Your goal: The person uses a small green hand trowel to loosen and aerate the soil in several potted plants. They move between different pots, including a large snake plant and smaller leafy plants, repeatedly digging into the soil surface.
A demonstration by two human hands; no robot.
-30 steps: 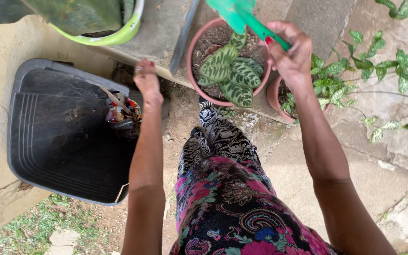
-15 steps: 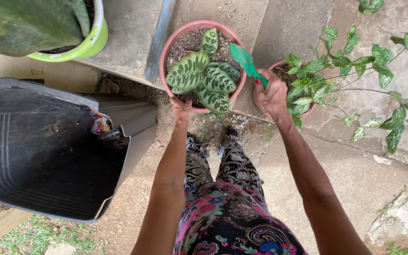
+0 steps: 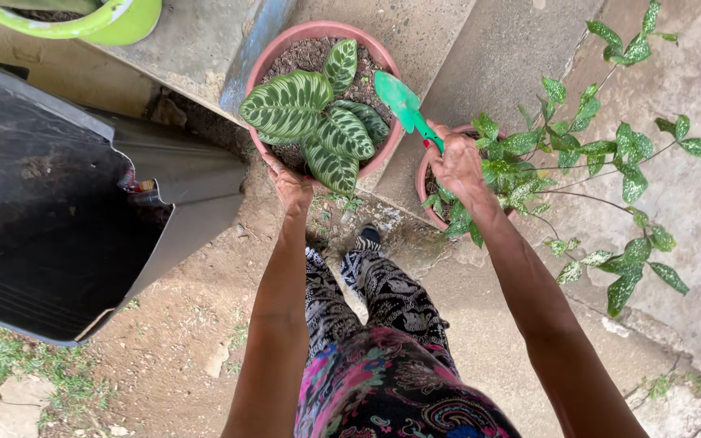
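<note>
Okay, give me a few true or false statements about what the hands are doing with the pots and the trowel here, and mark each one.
1. The right hand holds a green trowel. True.
2. The left hand is inside the black bin. False: it grips the near rim of the terracotta pot with the striped-leaf plant.
3. The trowel's blade is over the striped-leaf plant's pot. True.
4. The speckled-leaf plant stands left of the striped one. False: it is on the right, behind the right hand.
5. The lime-green pot sits at the top left. True.
</note>
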